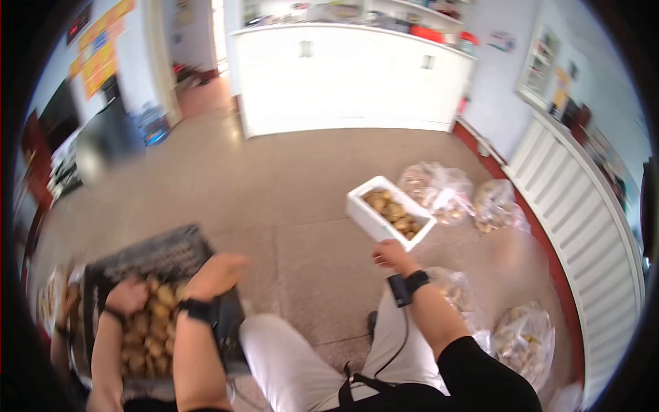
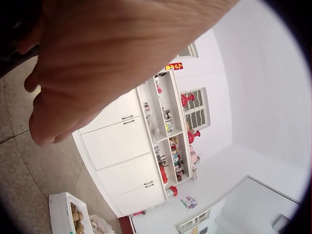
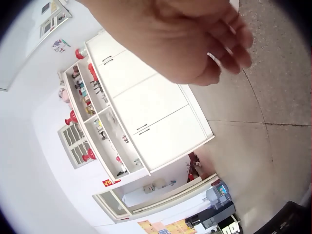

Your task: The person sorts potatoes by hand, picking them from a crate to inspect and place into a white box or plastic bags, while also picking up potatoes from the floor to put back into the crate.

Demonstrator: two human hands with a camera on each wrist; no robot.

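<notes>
My left hand [image 1: 218,273] hangs over the right side of a black crate [image 1: 165,248] of potatoes [image 1: 152,333]. In the left wrist view its fingers are loosely bent and no object shows in them. My right hand [image 1: 392,254] is in the air by the near end of a white foam box [image 1: 364,213], which holds potatoes [image 1: 391,209] too. The right wrist view shows the fingers [image 3: 229,56] loosely curled, with nothing visible in the grasp. Another person's hand [image 1: 128,295] reaches into the crate beside my left arm.
Clear plastic bags [image 1: 439,192] of potatoes stand behind the foam box, and another bag [image 1: 525,343] is at the right. A white cabinet [image 1: 350,82] lines the far wall. A white ribbed radiator [image 1: 576,206] runs along the right side.
</notes>
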